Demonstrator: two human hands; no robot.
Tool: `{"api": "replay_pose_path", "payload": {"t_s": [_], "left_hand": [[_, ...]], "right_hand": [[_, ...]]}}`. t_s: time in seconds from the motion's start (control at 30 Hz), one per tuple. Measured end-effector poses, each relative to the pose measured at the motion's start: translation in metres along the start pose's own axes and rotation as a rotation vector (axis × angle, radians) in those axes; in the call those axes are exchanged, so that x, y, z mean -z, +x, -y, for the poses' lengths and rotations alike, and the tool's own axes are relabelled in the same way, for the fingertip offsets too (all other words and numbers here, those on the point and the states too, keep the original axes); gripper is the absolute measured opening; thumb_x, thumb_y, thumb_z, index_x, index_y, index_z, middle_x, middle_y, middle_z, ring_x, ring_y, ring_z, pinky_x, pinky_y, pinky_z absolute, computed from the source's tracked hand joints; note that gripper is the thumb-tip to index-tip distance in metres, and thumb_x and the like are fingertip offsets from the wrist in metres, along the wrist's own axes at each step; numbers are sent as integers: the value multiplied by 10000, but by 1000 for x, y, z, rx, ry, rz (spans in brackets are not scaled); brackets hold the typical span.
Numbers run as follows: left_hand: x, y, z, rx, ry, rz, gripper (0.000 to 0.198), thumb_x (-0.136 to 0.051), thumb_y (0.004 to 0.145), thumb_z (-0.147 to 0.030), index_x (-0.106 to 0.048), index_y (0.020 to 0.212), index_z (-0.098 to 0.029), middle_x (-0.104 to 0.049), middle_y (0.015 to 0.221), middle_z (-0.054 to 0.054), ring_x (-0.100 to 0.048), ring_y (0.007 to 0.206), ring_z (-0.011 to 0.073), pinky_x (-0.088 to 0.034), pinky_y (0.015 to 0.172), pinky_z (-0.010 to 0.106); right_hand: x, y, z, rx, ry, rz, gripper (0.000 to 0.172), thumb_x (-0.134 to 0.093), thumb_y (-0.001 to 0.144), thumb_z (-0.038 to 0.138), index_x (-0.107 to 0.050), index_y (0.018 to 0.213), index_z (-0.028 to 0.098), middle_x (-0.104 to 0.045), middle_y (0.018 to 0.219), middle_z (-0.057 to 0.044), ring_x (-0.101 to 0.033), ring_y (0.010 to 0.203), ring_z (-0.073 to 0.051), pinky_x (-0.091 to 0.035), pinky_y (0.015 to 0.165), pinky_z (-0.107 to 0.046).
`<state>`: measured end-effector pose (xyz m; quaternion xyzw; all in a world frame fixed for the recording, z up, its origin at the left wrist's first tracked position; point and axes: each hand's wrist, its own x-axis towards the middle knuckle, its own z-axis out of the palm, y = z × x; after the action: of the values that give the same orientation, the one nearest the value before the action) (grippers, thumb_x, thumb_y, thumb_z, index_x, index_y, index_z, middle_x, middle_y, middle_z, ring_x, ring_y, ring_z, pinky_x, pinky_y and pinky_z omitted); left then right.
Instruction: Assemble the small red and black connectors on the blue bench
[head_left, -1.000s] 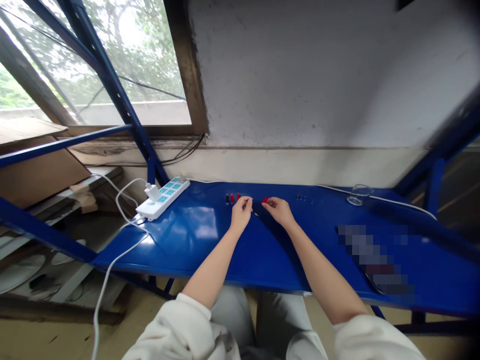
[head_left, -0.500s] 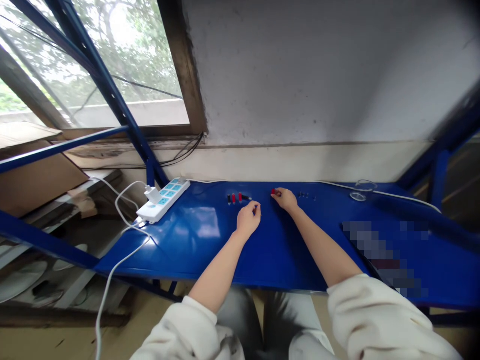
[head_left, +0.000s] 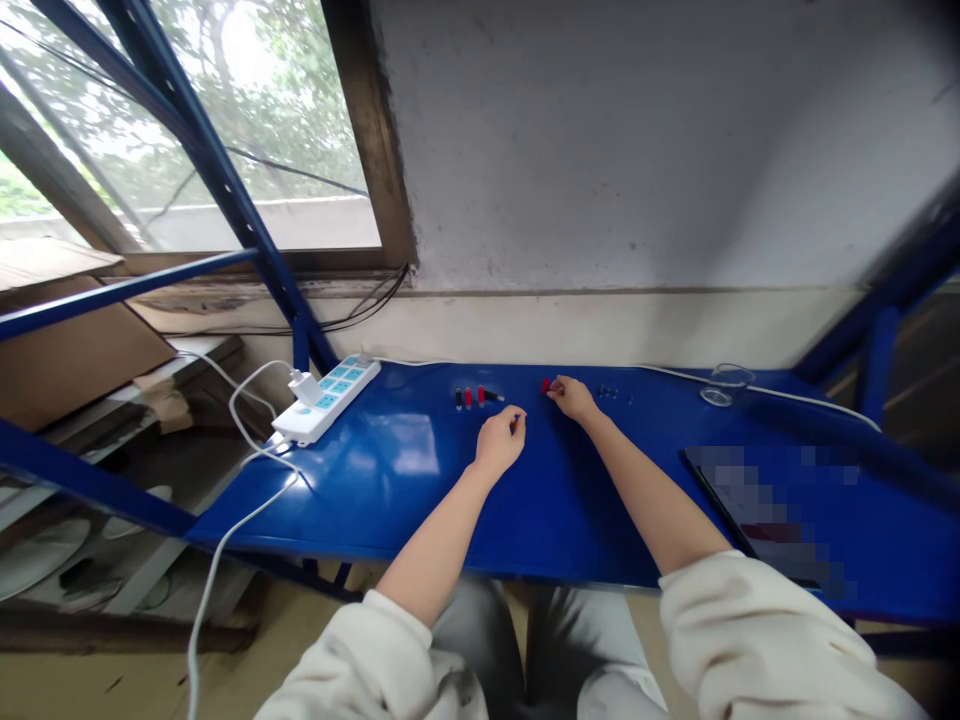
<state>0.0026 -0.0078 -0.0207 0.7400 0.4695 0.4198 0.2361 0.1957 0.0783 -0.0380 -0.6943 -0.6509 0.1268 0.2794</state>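
Note:
My left hand [head_left: 500, 439] rests on the blue metal shelf [head_left: 390, 470] with its fingers curled; what is in them, if anything, is too small to make out. Just beyond it stand three small black and red connectors [head_left: 470, 397] in a row. My right hand [head_left: 573, 397] reaches further back and pinches a small red connector [head_left: 547, 385] at its fingertips. A few tiny dark parts [head_left: 609, 392] lie to the right of that hand.
A white power strip [head_left: 327, 399] with a plugged charger and white cable lies at the shelf's left back. A clear round dish [head_left: 717, 394] and a white wire sit at the back right. A dark flat tablet [head_left: 772, 500] lies at the right. Blue frame bars cross the window.
My right hand has moved away from my left hand toward the back of the shelf with the red connector. My left hand has shifted slightly right.

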Motion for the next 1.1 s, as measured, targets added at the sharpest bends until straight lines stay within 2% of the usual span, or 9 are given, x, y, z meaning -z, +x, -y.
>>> {"api": "replay_pose_path", "payload": {"t_s": [0.1,0.43,0.57,0.67,0.73,0.83,0.93,1.0,1.1], "left_hand": [[0,0,1,1,8,0,197,-429,787,-251,-606,859,-203,-613,641,14,-530,533,123,-381,554,222],[2,2,3,-6,-15,-13,194,-430,792,-247,-603,870,-208,-622,646,12,-550,535,124,-407,574,223],[2,2,5,-7,16,-7,207,-414,804,-247,-594,893,-199,-633,660,20,-562,539,126,-410,562,223],[2,3,6,-10,21,-15,202,-416,806,-247,-591,895,-201,-637,655,17,-569,541,126,-408,559,219],[2,3,6,-8,19,-12,197,-416,806,-243,-591,890,-204,-635,641,11,-575,546,128,-406,559,217],[3,4,5,-9,18,-4,195,-418,804,-237,-592,883,-200,-635,636,13,-583,561,135,-402,558,217],[3,4,5,-11,15,-8,197,-417,804,-239,-592,886,-199,-640,654,18,-579,558,136,-395,549,219],[4,3,5,-12,6,-6,198,-415,805,-239,-591,888,-202,-639,647,15,-574,551,135,-390,546,220],[4,4,4,-7,-23,-20,189,-424,801,-241,-593,871,-199,-627,616,10,-569,541,130,-385,545,217]], "right_hand": [[-1,3,-2,-7,-1,15,134,-554,699,143,-606,823,146,-621,722,-45,-552,640,-123,-413,633,-242],[5,7,4,-47,7,58,82,-609,645,148,-610,727,147,-608,656,-34,-569,624,-134,-417,596,-236],[17,-1,8,-81,-1,95,189,-641,631,194,-620,813,145,-608,651,-40,-579,636,-160,-431,604,-260],[36,-27,12,-108,-47,63,312,-581,705,255,-584,986,121,-621,803,-110,-587,750,-200,-440,676,-302],[51,-56,15,-111,-120,-46,363,-507,760,298,-536,1073,117,-582,987,-160,-561,876,-237,-434,731,-348],[70,-105,16,-220,-289,-215,473,-439,789,387,-433,1195,144,-455,1192,-194,-443,1062,-324,-399,774,-482],[80,-143,11,-311,-393,-279,538,-380,809,435,-338,1267,156,-316,1321,-194,-306,1184,-339,-320,839,-577],[81,-157,2,-387,-402,-298,562,-333,818,467,-310,1286,157,-254,1362,-182,-248,1221,-331,-278,865,-605],[82,-164,-14,-487,-347,-280,590,-297,816,490,-298,1300,154,-216,1385,-177,-230,1228,-347,-256,858,-644]]}}
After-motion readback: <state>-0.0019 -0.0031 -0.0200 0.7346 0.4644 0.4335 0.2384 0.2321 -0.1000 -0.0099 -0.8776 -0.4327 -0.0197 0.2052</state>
